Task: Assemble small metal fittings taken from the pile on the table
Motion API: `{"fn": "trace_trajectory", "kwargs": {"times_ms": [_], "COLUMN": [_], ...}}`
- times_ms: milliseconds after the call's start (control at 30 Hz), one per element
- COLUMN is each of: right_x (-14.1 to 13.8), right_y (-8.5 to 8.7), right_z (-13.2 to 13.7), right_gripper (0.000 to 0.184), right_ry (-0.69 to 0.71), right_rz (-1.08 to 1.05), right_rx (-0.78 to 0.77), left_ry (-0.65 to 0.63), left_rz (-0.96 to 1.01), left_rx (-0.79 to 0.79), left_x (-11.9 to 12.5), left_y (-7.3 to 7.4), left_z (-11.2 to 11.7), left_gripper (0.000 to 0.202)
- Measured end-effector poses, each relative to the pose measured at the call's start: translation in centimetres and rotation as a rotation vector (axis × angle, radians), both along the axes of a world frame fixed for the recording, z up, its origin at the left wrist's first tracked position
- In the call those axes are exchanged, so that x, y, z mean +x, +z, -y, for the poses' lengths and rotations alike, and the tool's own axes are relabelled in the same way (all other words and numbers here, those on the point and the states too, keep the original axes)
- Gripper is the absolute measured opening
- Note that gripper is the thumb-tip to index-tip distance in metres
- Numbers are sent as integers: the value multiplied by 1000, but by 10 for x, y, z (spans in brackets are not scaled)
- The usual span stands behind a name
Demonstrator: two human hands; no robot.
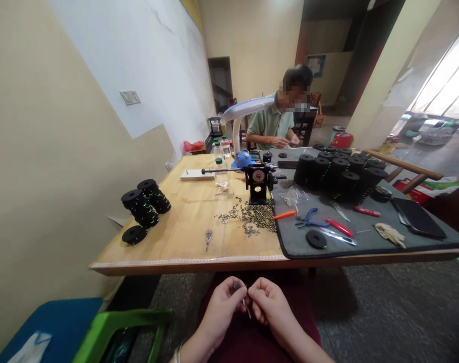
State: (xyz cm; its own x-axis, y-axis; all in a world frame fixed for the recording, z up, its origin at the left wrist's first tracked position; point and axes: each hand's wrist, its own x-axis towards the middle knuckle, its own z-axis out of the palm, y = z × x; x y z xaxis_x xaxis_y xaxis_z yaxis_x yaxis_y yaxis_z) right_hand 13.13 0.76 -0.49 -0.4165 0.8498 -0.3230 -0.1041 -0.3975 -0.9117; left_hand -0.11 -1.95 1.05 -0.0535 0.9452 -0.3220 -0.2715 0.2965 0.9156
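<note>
My left hand (224, 302) and my right hand (269, 301) are down over my lap, below the table's front edge, fingertips pinched together on one small thin dark piece (244, 301) held between them. What the piece is I cannot make out. On the wooden table (184, 237) above lies a scatter of small metal parts (252, 218) in front of a black hand-crank winder (258, 182). A small bundle of wires (208, 237) rests nearer the front edge.
Black spools (144, 201) stand at the table's left. A grey mat (365, 229) holds stacked black spools (339, 171), blue pliers (309, 220) and red-handled tools (339, 227). Another person (277, 121) works at the far end. A green stool (116, 327) stands lower left.
</note>
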Motion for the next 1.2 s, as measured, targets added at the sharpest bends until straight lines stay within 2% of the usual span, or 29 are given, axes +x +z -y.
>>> {"fn": "trace_trajectory", "kwargs": {"times_ms": [333,600,700,833,967,1200], "right_x": [-2,-2,-1,2,3,3], "right_y": [-1,-4,-5,-4,-4,-4], "right_z": [0,-2,-3,-4,-3,-2], "right_gripper": [54,52,51,53,51,48], "right_ry": [-34,-34,-61,-95,-107,-103], "right_rz": [-4,-19,-50,-84,-103,-97], "right_rx": [57,127,86,13,25,72], "left_ry": [-26,-85,-85,-69,-60,-91], "left_rz": [-151,-223,-209,-99,-13,-88], "left_rx": [66,107,82,61,37,48], "left_x": [0,2,2,2,2,3], "left_y": [-4,-8,-3,2,3,7], "left_z": [-1,1,2,2,2,2], "left_gripper": [29,27,25,21,22,16]}}
